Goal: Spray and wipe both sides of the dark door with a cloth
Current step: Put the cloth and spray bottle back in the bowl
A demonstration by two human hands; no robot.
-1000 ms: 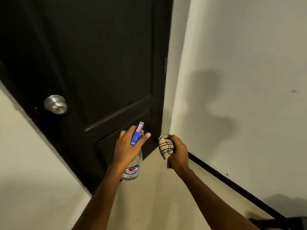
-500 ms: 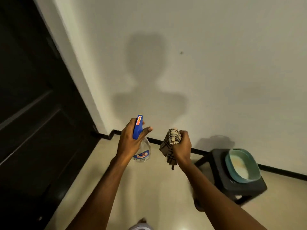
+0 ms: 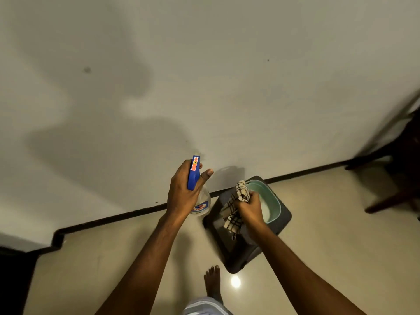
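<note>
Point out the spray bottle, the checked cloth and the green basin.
spray bottle point(image 3: 193, 178): head view, on its blue trigger head.
checked cloth point(image 3: 230, 219): head view, on its hanging folds.
green basin point(image 3: 277, 202): head view, on its right rim.

2 bare forearms extended forward, side by side. Left hand point(image 3: 181, 196) wraps neck of spray bottle point(image 3: 193, 172), thumb sticking out to right. Right hand point(image 3: 250, 208) fisted round checked cloth point(image 3: 236, 201) (loose end hangs below fist). 1 bare foot point(image 3: 212, 283) between arms.
</note>
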